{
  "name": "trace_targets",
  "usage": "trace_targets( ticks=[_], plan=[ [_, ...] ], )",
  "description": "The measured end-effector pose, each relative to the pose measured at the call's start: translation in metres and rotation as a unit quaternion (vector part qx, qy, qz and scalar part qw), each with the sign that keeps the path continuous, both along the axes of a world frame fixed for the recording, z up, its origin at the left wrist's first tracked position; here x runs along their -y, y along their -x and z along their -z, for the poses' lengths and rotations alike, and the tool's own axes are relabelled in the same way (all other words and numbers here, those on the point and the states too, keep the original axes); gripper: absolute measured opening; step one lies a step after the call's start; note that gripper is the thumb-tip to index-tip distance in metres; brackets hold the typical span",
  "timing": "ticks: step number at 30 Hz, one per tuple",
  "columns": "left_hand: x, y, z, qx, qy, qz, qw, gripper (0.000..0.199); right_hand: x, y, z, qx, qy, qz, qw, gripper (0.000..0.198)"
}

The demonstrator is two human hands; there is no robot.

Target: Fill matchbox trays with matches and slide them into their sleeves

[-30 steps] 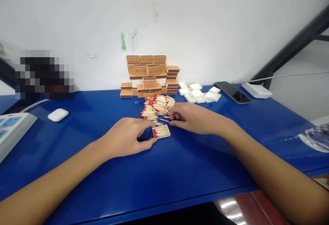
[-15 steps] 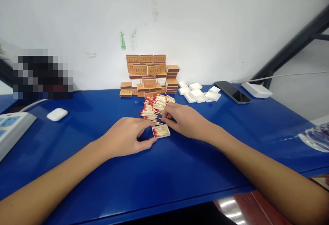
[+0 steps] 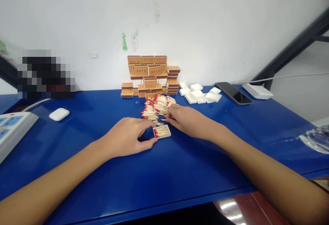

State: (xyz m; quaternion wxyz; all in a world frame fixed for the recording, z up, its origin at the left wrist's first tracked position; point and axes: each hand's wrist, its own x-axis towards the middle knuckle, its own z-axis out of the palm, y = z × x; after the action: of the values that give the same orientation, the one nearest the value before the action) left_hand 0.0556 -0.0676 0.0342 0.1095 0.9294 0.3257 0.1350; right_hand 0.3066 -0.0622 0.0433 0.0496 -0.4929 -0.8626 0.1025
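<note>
A small white matchbox tray (image 3: 168, 135), partly filled with red-headed matches (image 3: 161, 131), lies on the blue table. My left hand (image 3: 128, 136) grips the tray's left end between thumb and fingers. My right hand (image 3: 186, 120) is just behind and right of the tray, its fingertips pinching a match (image 3: 162, 119) whose red head points left. Beyond the tray spreads a heap of loose matches (image 3: 155, 107), its right edge partly hidden by my right hand. Orange matchboxes (image 3: 150, 71) are stacked behind the heap against the wall.
Several white trays (image 3: 197, 93) lie in a loose group right of the boxes. Further right are a black phone (image 3: 232, 93) and a white device (image 3: 257, 90). At left sit a white earbud case (image 3: 59, 114) and a power strip (image 3: 19, 129).
My right hand has shifted slightly right, away from the heap, and the match head in its fingertips now shows more plainly. My left hand stays at the tray.
</note>
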Motion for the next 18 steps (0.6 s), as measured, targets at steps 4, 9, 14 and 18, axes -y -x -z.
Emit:
trace_targets(
  ticks=[4,9,14,18],
  plan=[
    [0.000,0.000,0.001,0.003,0.001,-0.002,1.000,0.034,0.002,-0.004,-0.007,-0.006,0.012,0.000,1.000,0.015],
    [0.000,0.000,0.001,0.002,0.008,0.001,1.000,0.033,0.016,0.000,-0.015,-0.064,0.018,-0.045,0.997,0.015],
    [-0.001,0.000,0.000,-0.004,0.005,0.004,1.000,0.029,0.027,0.009,-0.017,-0.059,0.051,-0.079,0.994,0.012],
    [0.000,0.000,0.001,0.011,-0.013,0.005,1.000,0.031,0.016,-0.004,-0.022,-0.097,0.000,-0.064,0.993,0.016]
  ],
)
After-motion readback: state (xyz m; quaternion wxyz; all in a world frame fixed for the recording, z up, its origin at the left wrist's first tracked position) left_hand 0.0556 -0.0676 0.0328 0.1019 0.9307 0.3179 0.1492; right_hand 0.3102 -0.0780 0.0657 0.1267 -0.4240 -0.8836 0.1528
